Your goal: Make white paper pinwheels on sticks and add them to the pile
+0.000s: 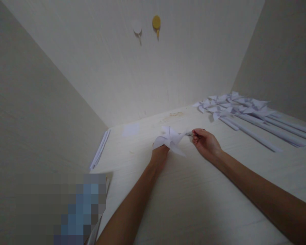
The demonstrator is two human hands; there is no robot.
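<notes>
My left hand point(159, 152) holds a white paper pinwheel point(170, 139) from below; the paper hides most of the fingers. My right hand point(206, 141) is just right of the pinwheel, fingers pinched on a small thin dark object point(191, 134) that touches the pinwheel's right blade. Both hands hover low over the pale wooden table point(193, 204).
Several finished white pinwheels on rolled paper sticks point(244, 112) lie at the far right. A small white paper square point(130, 129) and rolled paper sticks point(100, 149) lie at the left by the wall. Two round hooks, white point(137, 27) and yellow point(156, 23), hang on the back wall.
</notes>
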